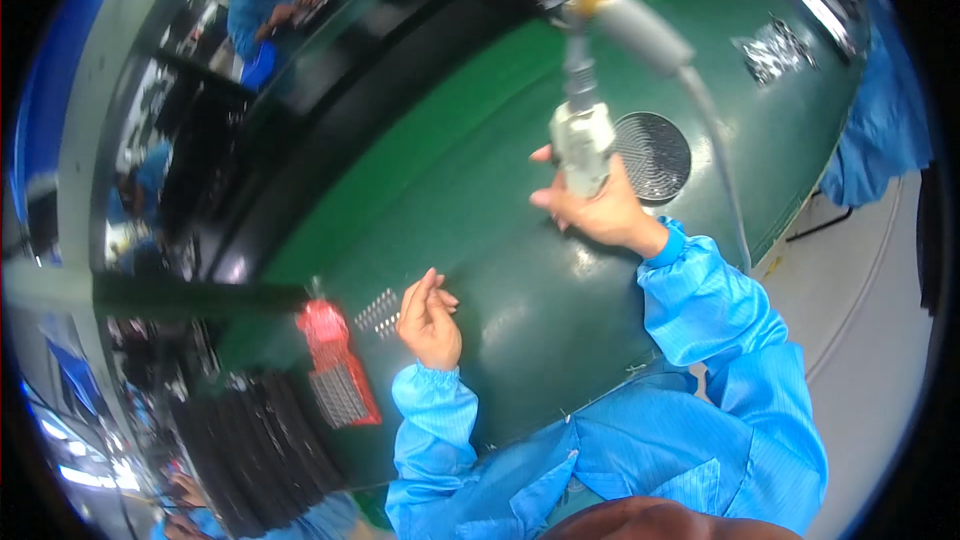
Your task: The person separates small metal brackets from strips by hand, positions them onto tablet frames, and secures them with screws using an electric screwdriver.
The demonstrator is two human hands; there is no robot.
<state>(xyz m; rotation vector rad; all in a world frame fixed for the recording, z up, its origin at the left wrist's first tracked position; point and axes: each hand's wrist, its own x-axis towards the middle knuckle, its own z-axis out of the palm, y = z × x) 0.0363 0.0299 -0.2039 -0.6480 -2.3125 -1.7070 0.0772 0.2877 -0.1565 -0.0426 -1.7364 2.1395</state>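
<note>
My right hand (605,212) is wrapped around the pale body of a powered screwdriver (582,145), which hangs upright from a fitting under a yellow cord. The tool's lower end is hidden by my fingers. To the left and nearer me, my left hand (430,325) hovers over the green table (520,310) with its fingers curled together. Whatever they hold, if anything, is too small to make out. Beside those fingers lie short rows of small shiny parts (377,312). A round black dish with a ringed surface (652,155) is just right of the screwdriver.
A red tray (325,325) with a grey grid of small pieces lies at left, near a stack of black strips (255,455). A grey cable (715,130) loops down on the right. Bagged metal parts (775,52) lie far right. Co-workers in blue sit around.
</note>
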